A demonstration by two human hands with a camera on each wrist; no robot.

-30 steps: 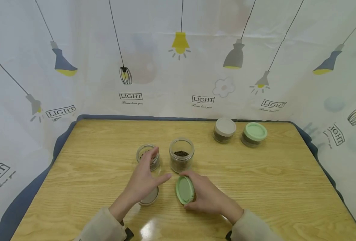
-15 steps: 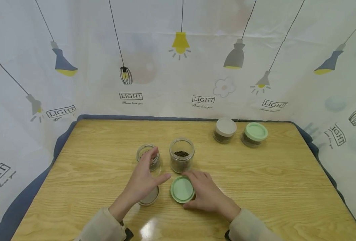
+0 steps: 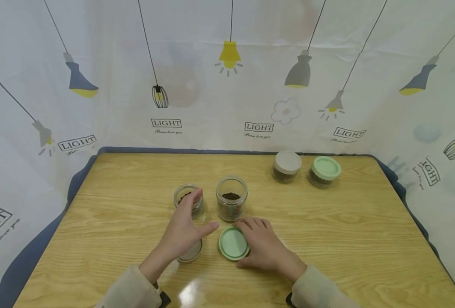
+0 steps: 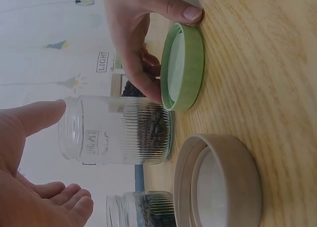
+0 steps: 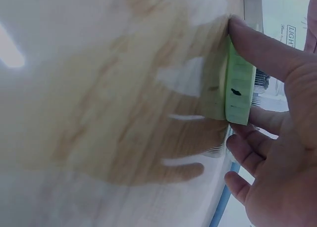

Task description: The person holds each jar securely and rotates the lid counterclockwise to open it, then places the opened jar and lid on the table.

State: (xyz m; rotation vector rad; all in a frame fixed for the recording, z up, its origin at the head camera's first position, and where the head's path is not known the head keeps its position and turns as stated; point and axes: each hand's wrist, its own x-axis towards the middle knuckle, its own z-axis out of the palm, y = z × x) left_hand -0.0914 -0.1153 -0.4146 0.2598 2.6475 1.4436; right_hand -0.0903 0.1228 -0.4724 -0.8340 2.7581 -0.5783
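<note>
My right hand (image 3: 266,248) is curled round the rim of a green jar lid (image 3: 233,243), which lies flat on the table with its hollow side up. In the right wrist view the thumb and fingers meet the lid's side (image 5: 238,88). My left hand (image 3: 182,231) hovers with thumb and fingers spread, holding nothing. Just beyond the hands stands a tall lidless glass jar (image 3: 232,209), partly filled with dark beans or grains. A shorter lidless jar (image 3: 198,209) is partly hidden behind my left fingers. A beige lid (image 4: 218,182) lies hollow side up below my left hand.
At the back right stand two lidded jars with dark contents, one with a beige lid (image 3: 287,162) and one with a green lid (image 3: 326,167). The wooden table (image 3: 346,239) ends at a wall cloth (image 3: 196,85) printed with lamps.
The green lid has gone from tilted on edge to flat on the table, and my right fingers have spread slightly at its rim. My left hand has stayed in place.
</note>
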